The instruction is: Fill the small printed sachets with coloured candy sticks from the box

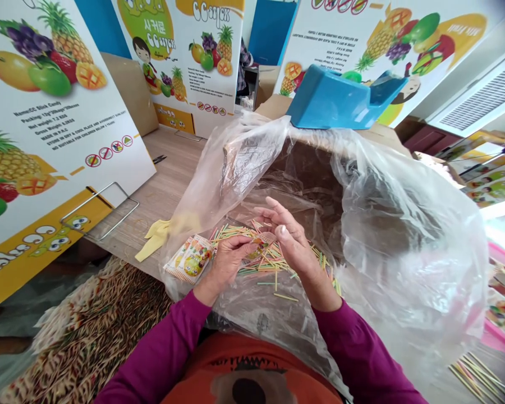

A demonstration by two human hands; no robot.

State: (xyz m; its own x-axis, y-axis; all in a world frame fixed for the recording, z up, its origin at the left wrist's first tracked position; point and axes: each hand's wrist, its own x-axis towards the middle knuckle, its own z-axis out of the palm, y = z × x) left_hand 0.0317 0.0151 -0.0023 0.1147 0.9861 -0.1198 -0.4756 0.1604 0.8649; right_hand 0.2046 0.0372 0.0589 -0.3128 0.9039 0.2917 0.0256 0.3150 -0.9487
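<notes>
My left hand (230,259) pinches a small printed sachet (259,247) by its near edge, thumb and forefinger pressed together. My right hand (293,238) is close on the other side of the sachet, its fingers stretched out and apart; I see nothing in it. Beneath both hands lies a heap of thin pastel candy sticks (276,264) on the sheet of a large clear plastic bag (404,224). A stack of printed sachets (190,259) rests just left of my left hand. Beyond it is a pale yellow rubber glove (154,240), partly under the plastic.
Printed cartons (54,129) stand at left and back. On a box edge sits a blue tape dispenser (340,98). A wire stand (105,210) and black snips (160,159) are at left. More sticks (483,376) lie lower right; a strip pile (96,336) lower left.
</notes>
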